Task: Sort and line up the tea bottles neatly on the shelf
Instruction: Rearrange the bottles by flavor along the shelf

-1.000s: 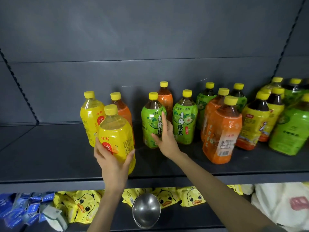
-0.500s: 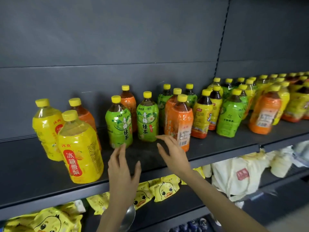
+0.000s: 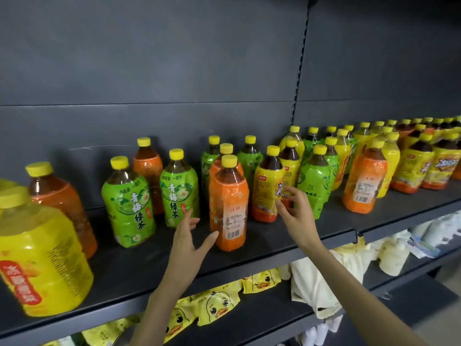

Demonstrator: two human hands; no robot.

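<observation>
Both hands are off the yellow jug point(image 3: 37, 258) at 9 o'clock now. Left hand point(image 3: 185, 242) is spread, thumb by the orange bottle point(image 3: 230, 203) at its 1 o'clock. Right hand point(image 3: 295, 211) is loosely apart at the dark bottle point(image 3: 268, 193), 11 o'clock. Nothing's gripped; guessing these get sorted next.

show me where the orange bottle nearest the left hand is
Head view, centre: the orange bottle stands on the shelf just right of the left hand, in front of another orange bottle, left of a yellow-labelled bottle.
</observation>
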